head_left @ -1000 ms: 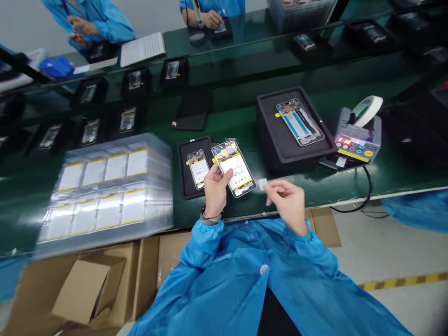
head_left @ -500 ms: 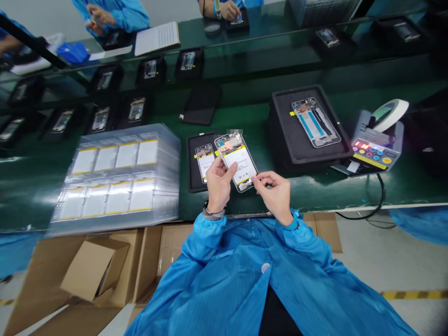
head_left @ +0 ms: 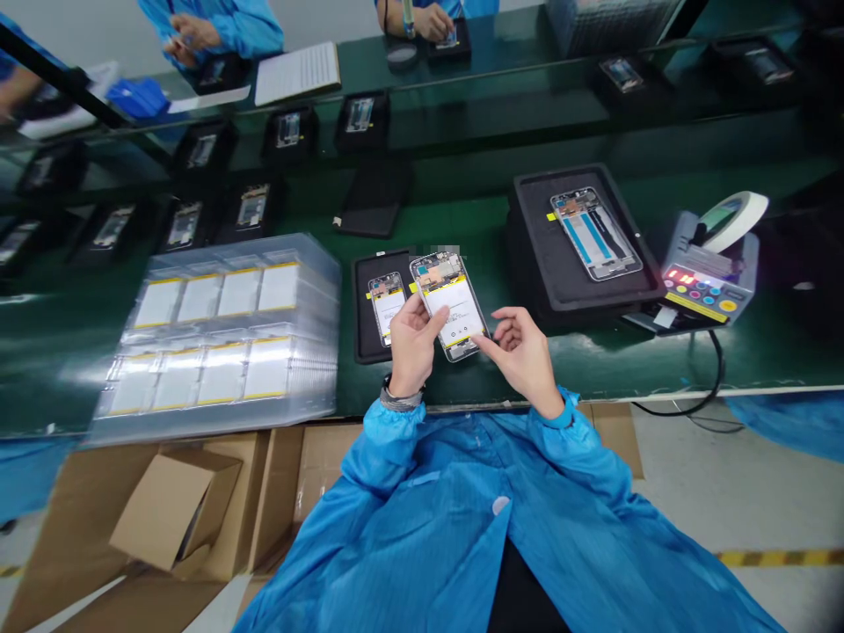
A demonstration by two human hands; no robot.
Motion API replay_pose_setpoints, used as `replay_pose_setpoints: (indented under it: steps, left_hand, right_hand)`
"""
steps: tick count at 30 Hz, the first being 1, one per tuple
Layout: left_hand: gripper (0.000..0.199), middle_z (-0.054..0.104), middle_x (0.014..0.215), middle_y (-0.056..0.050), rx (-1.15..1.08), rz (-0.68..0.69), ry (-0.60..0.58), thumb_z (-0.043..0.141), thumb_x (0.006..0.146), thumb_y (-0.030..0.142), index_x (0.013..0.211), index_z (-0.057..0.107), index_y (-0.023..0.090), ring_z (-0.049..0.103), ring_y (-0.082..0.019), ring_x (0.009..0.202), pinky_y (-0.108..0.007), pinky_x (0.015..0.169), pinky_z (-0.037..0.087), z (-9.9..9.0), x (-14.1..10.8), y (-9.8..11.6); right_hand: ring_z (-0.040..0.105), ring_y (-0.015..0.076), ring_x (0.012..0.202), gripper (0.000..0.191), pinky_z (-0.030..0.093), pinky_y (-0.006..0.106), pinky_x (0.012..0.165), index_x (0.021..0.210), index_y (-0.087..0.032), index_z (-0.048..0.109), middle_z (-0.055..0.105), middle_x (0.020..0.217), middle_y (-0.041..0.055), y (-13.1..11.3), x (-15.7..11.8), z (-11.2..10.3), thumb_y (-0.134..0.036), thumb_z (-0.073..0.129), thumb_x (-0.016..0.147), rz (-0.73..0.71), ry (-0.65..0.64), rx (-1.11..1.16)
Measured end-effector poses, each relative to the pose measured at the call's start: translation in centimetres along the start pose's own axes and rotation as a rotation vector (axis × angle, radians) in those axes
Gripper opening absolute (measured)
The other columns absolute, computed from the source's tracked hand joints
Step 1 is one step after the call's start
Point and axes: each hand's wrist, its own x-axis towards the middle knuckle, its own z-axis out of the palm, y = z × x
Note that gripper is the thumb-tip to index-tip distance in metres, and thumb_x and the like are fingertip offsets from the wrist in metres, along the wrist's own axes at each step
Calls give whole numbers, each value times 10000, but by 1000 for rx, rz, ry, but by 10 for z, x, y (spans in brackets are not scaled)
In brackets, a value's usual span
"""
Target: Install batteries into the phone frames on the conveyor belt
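Observation:
My left hand (head_left: pixel 413 341) grips an opened phone (head_left: pixel 435 274) along its left side, thumb resting on the white battery (head_left: pixel 458 315) that fills its middle. Beside the phone's lower right corner is my right hand (head_left: pixel 522 356), its fingers apart and the thumb touching the battery's lower edge. Just left of the held phone, another opened phone with a battery (head_left: pixel 388 303) lies in a black tray (head_left: pixel 362 338), partly hidden by my left hand. To the right, a phone frame with blue strips (head_left: pixel 597 236) rests on a stack of black trays (head_left: pixel 537 286).
Stacked clear plastic trays (head_left: pixel 316 352) of white batteries stand at left. A tape dispenser (head_left: pixel 709 272) with a white roll is at right. Several phones in black trays line the far side, near co-workers' hands (head_left: pixel 435 22). Cardboard boxes (head_left: pixel 175 510) lie below the table edge.
My right hand has opened from a pinch at the phone's lower edge, its fingers spreading away to the right. My left hand keeps hold of the phone, which has shifted slightly right.

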Motion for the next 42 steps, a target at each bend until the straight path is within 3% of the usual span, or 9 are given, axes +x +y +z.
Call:
replay_pose_setpoints:
  steps: [4, 8, 14, 20, 25, 29, 35, 39, 42]
  left_hand:
    - [562, 776, 1265, -121, -48, -76, -49, 970, 735, 420, 1192, 749, 179, 726, -317, 1221, -435, 1082, 578, 0, 0, 2]
    - [579, 771, 1285, -122, -62, -97, -64, 963, 737, 426, 1213, 741, 183, 732, -313, 1209, -427, 1059, 591, -1, 5, 4]
    - [509, 794, 1219, -127, 25, -140, -156, 933, 777, 449, 1157, 767, 153, 759, -295, 1140, -416, 1043, 599, -12, 4, 4]
    - [566, 800, 1189, -142, 176, -77, -141, 936, 750, 503, 1143, 770, 130, 782, -298, 1012, -385, 840, 658, -18, 8, 23]
    - [588, 799, 1170, -164, 224, -79, -147, 927, 749, 519, 1142, 767, 111, 785, -283, 923, -309, 662, 621, -23, 32, 43]
    - [588, 806, 1112, -152, 299, -92, -178, 919, 747, 528, 1125, 758, 107, 768, -247, 849, -273, 596, 591, -23, 51, 54]
    - [523, 800, 1007, -120, 459, -137, -347, 924, 733, 496, 1039, 747, 111, 718, -201, 758, -247, 523, 539, -14, 88, 69]
    - [360, 792, 903, -90, 545, -229, -480, 906, 764, 394, 957, 748, 135, 674, -162, 677, -247, 517, 497, -9, 111, 78]
    - [259, 797, 883, -78, 606, -278, -523, 875, 788, 340, 958, 785, 168, 671, -171, 671, -267, 522, 473, -8, 137, 81]
  right_hand:
    - [664, 165, 582, 598, 480, 263, 476, 1117, -224, 599, 717, 792, -1, -6, 10, -2, -701, 783, 808, 154, -254, 297]
    - [657, 149, 511, 641, 471, 242, 441, 1091, -240, 530, 763, 795, -10, -15, 13, 5, -646, 879, 738, 179, -331, 349]
    - [634, 135, 456, 664, 499, 244, 439, 1046, -256, 470, 756, 747, -35, -16, 23, 22, -674, 874, 726, 100, -228, 430]
    - [657, 170, 488, 617, 530, 272, 432, 980, -271, 449, 740, 708, -30, -14, 45, 43, -721, 814, 768, 68, -241, 465]
    - [695, 173, 556, 635, 571, 274, 489, 1056, -271, 454, 784, 814, 2, -21, 58, 61, -663, 853, 754, -16, -226, 482]
    - [647, 140, 496, 646, 541, 246, 458, 1075, -267, 454, 789, 817, -2, -20, 72, 65, -593, 895, 734, -72, -222, 477]
    - [621, 137, 433, 581, 506, 236, 405, 1035, -262, 449, 743, 707, -42, -6, 96, 71, -635, 826, 797, -39, -139, 546]
    - [592, 136, 401, 547, 458, 231, 355, 977, -259, 448, 707, 655, -50, 2, 105, 74, -692, 752, 838, -6, -95, 563]
    - [599, 127, 418, 534, 488, 232, 401, 1049, -252, 465, 708, 677, -51, 5, 106, 75, -692, 713, 876, -8, -22, 554]
